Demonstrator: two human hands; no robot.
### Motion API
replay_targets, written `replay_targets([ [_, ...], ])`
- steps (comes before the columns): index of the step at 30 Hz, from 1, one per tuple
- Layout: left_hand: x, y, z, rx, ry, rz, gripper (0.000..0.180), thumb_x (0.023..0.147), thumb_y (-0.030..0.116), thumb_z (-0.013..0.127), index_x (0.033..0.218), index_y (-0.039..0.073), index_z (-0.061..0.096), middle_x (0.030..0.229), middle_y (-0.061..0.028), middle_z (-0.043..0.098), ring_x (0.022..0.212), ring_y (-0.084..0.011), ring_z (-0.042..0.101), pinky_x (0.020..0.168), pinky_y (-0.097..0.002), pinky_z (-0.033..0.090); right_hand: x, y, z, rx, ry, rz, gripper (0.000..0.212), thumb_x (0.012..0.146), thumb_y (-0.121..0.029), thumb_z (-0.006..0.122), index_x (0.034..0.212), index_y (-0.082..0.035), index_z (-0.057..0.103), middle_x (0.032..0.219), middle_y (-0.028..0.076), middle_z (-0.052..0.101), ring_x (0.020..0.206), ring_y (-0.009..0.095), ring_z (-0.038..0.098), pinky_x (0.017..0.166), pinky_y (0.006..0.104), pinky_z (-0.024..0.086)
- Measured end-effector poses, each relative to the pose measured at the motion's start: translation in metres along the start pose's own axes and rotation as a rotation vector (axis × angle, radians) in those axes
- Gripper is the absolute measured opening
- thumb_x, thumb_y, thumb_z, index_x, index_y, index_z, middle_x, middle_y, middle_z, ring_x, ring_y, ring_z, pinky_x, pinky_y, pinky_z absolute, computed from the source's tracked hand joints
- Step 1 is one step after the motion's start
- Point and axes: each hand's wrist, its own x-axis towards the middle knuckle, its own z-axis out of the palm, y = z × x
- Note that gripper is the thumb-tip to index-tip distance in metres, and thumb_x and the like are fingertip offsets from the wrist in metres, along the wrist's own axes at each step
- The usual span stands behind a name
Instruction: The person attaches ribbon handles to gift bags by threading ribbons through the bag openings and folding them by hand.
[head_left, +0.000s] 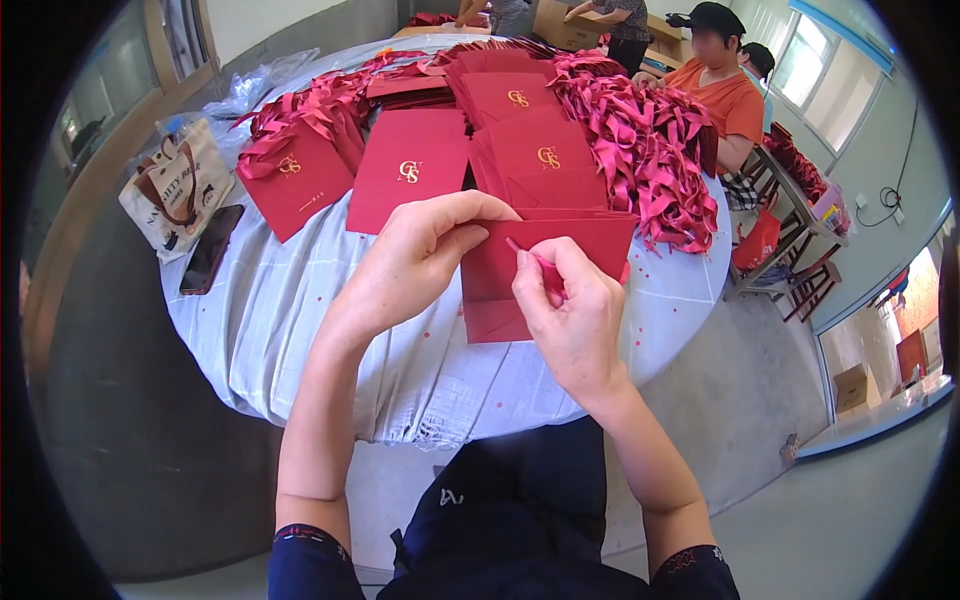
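Note:
A flat red paper bag point(560, 255) lies in front of me on the round table point(300, 310) covered with a pale cloth. My left hand point(415, 255) pinches the bag's top left edge. My right hand point(570, 310) holds a thin red ribbon end point(530, 255) against the bag's face. Above them, stacks of red paper bags with gold emblems point(410, 170) spread over the table, and a heap of pink-red ribbons point(650, 150) lies at the right.
A black phone point(210, 250) and a beige tote bag point(178, 188) rest at the table's left edge. A person in an orange shirt point(725, 95) sits at the far right. Stools point(790, 250) stand beyond. Cardboard boxes point(565, 25) and other people are at the back.

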Motion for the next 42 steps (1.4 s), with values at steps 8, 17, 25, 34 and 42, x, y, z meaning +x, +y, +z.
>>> replay_targets([
  [8,-0.001,0.001,0.002,0.004,0.035,0.065,0.022,0.086,-0.004,0.054,0.106,-0.003,0.063,0.093,-0.014,0.067,0.084,-0.0189,0.062,0.076,-0.0297,0.049,-0.003,-0.001,0.0,0.035,0.025,0.019,0.006,0.086,-0.003,0.064,0.083,0.001,0.06,0.062,0.003,0.056,0.055,0.005,0.048,0.048,0.0242,0.039],
  [17,-0.004,0.014,0.008,0.065,0.002,-0.053,0.025,0.083,-0.006,0.062,0.107,-0.002,0.064,0.098,-0.0066,0.068,0.091,-0.011,0.061,0.081,-0.0272,0.05,-0.007,-0.006,0.0,0.082,0.074,0.069,0.009,0.083,-0.003,0.067,0.081,-0.001,0.059,0.058,0.0,0.048,0.051,0.003,0.041,0.045,0.0237,0.035],
  [25,-0.006,0.012,0.011,0.071,0.081,0.066,0.022,0.08,-0.002,0.064,0.102,0.001,0.065,0.089,-0.0113,0.068,0.075,-0.0199,0.062,0.065,-0.031,0.048,-0.009,-0.009,-0.001,0.028,0.099,0.041,0.009,0.083,-0.003,0.067,0.081,-0.002,0.058,0.057,0.002,0.049,0.049,0.006,0.043,0.045,0.0253,0.037],
  [34,-0.006,0.021,0.013,0.174,0.094,0.055,0.02,0.08,-0.004,0.065,0.099,-0.001,0.067,0.088,-0.0093,0.068,0.082,-0.0149,0.064,0.074,-0.0278,0.05,-0.008,-0.014,-0.002,-0.086,0.11,-0.008,0.012,0.082,-0.006,0.066,0.078,-0.004,0.055,0.058,0.007,0.054,0.045,0.017,0.05,0.045,0.0327,0.041],
  [42,-0.009,0.024,0.021,0.256,0.148,0.2,0.019,0.075,-0.007,0.065,0.093,-0.001,0.067,0.084,-0.0118,0.066,0.075,-0.0205,0.063,0.068,-0.0298,0.049,-0.006,-0.019,-0.008,-0.077,0.034,0.112,0.012,0.081,-0.007,0.064,0.077,-0.003,0.054,0.06,0.009,0.056,0.051,0.023,0.058,0.05,0.0354,0.046],
])
